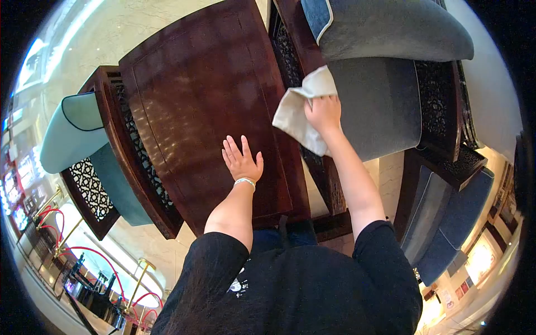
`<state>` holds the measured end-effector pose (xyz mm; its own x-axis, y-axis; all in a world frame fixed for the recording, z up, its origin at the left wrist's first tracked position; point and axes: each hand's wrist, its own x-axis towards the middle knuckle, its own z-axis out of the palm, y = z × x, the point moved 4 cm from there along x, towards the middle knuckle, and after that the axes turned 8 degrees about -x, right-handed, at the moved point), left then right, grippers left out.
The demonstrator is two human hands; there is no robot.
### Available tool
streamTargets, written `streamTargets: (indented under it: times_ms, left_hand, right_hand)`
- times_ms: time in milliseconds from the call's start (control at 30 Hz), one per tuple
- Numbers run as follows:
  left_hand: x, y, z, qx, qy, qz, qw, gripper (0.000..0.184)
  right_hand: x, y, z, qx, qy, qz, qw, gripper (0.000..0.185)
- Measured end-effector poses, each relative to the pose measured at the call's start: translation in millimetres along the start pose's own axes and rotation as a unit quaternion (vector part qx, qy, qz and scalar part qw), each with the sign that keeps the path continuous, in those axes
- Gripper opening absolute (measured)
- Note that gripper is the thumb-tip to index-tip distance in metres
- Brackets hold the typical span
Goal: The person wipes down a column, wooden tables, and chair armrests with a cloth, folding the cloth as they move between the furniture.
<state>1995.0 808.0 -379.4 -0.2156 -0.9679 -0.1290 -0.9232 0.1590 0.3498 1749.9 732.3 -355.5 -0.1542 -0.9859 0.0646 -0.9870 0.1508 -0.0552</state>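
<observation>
A: What do we see at the far left?

B: A pale green chair [67, 131], its carved armrest [110, 125] running beside the dark wooden table [206, 95].

A: And the left hand [242, 166]?

B: We note it palm down over the table, fingers spread a little, thumb held out to the right, a bracelet [244, 181] at the wrist. It pinches nothing; whether the palm bears on the wood, we cannot tell.

A: Where do we place the cloth [295, 116]?

B: To the right of the left hand and farther from the body, well apart from it. We find it at the table's right edge, spanning toward the grey seat [379, 106] and covering part of the wooden arm [301, 36] between them. Whether its underside touches either wooden surface is hidden from us.

A: Which hand is nearer?

B: The right hand [324, 114], which already has it. We see the fingers closed, pinching the cloth at its right side, so that most of the fabric lies leftward of the grip, on the table side.

A: And the long axis?

B: We read it as running roughly away from the body, across the forearm's end, with one corner beyond the knuckles and another drooping back toward the wrist.
</observation>
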Motion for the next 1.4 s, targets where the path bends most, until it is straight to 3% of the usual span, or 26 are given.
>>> streamTargets:
  times_ms: [267, 433, 500, 567, 700, 967, 1233, 1333, 1367, 1400]
  left_hand:
    - [0, 0, -2, -0.009, -0.003, -0.006, 1.000, 0.063]
    - [-2, -2, 0, -0.012, -0.002, -0.011, 1.000, 0.064]
    - [0, -2, 0, -0.017, 0.005, -0.004, 1.000, 0.065]
    - [1, -2, 0, -0.021, 0.004, -0.003, 1.000, 0.065]
    - [0, -3, 0, -0.017, -0.007, -0.006, 1.000, 0.065]
    - [1, -3, 2, -0.012, -0.008, -0.010, 1.000, 0.065]
    - [0, -1, 0, -0.006, -0.018, -0.014, 1.000, 0.064]
    - [0, -2, 0, -0.004, -0.021, -0.017, 1.000, 0.064]
    - [-1, -2, 0, -0.005, -0.020, -0.017, 1.000, 0.064]
    - [-2, -2, 0, -0.006, -0.019, -0.015, 1.000, 0.063]
  right_hand:
    - [-46, -5, -8, 0.004, -0.018, -0.045, 0.999, 0.033]
    - [-15, -14, 0, -0.015, -0.048, -0.084, 0.995, 0.026]
    - [20, -17, 16, -0.057, -0.148, -0.077, 0.984, 0.022]
    - [68, -26, 18, -0.047, -0.154, -0.068, 0.985, 0.026]
    - [136, -42, 20, -0.033, 0.020, -0.019, 0.999, 0.036]
    - [148, -40, 24, -0.036, 0.093, -0.030, 0.995, 0.041]
    - [147, -35, 17, 0.039, 0.090, 0.009, 0.995, 0.029]
    - [124, -32, 15, 0.090, 0.002, -0.068, 0.994, 0.027]
    - [111, -29, 15, 0.089, 0.003, -0.068, 0.994, 0.027]
    - [99, -31, 8, 0.074, 0.073, -0.121, 0.987, 0.025]
